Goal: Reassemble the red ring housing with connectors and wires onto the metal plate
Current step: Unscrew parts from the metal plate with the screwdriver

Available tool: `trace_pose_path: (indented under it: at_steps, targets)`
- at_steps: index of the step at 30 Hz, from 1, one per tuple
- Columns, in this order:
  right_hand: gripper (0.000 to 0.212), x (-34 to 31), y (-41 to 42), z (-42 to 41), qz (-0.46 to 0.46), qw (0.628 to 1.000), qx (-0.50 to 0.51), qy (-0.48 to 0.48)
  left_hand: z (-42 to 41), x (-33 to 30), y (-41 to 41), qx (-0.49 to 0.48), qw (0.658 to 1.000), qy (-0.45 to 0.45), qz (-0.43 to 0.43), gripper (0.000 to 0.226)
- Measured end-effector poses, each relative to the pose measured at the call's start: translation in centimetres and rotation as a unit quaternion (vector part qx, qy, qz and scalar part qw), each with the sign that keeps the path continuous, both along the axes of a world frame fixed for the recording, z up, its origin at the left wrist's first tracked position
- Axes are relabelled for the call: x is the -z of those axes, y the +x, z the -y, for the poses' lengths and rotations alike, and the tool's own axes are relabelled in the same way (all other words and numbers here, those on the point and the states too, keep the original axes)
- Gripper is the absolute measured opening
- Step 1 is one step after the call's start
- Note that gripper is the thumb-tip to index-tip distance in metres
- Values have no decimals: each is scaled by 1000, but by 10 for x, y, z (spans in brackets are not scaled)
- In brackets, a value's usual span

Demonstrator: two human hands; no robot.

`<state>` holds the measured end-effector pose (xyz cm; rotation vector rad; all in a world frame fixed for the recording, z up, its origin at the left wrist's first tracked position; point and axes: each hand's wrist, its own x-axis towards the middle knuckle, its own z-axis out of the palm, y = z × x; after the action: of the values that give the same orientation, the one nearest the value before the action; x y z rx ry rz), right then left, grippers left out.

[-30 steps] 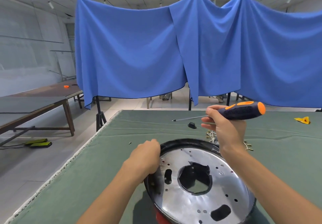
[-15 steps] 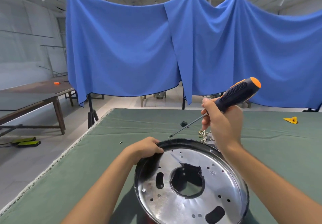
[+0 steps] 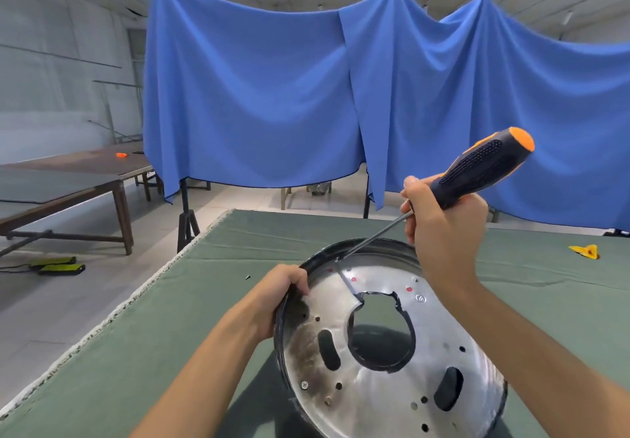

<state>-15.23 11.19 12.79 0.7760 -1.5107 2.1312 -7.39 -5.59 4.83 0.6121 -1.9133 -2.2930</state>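
Your right hand (image 3: pixel 443 229) has a closed grip around the black-and-orange handle of the screwdriver (image 3: pixel 477 171); the fingers wrap the lower end of the handle, and the orange butt points up and away from you. The shaft slants down from that grip, and its tip sits at the far rim of the metal plate (image 3: pixel 381 345), just inside the dark edge, by a small hole there.

Your left hand (image 3: pixel 283 292) grips the plate's left rim, fingers curled over the dark edge, thumb side toward you. The plate is held tilted, its far edge raised, with its shiny face toward you. It shows a large ragged central opening, two oblong slots, many small holes and one screw (image 3: pixel 304 384) near its lower left. Small red spots show through a few holes near its far edge; no more of the red ring housing can be made out.

The plate is over the green-covered desk (image 3: pixel 136 352). Left of the plate, a small dark screw (image 3: pixel 248 277) lies on the cloth. Far to the plate's right lies a yellow object (image 3: pixel 584 251). Beyond the plate, a blue cloth (image 3: pixel 306 96) hangs behind the desk.
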Motion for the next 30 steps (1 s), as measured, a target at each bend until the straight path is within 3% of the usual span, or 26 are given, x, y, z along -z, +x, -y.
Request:
trace_pose_path:
  at_steps: [3, 6, 10, 15, 30]
  targets:
    - [25, -6, 6, 3, -19, 1000, 1, -9, -1, 1, 3, -3, 999, 26, -46, 29]
    - [28, -13, 11, 5, -35, 999, -6, -18, 6, 4, 5, 9, 994, 44, -100, 54]
    - [27, -19, 18, 10, -49, 999, -9, -21, 9, 5, 11, 7, 991, 45, -126, 35]
    - [27, -22, 23, 16, -63, 998, -23, -8, 7, 6, 16, -24, 988, 54, -141, 27]
    - [29, -30, 34, 17, -66, 997, -28, -19, 8, 4, 17, 29, 977, 77, -198, 42]
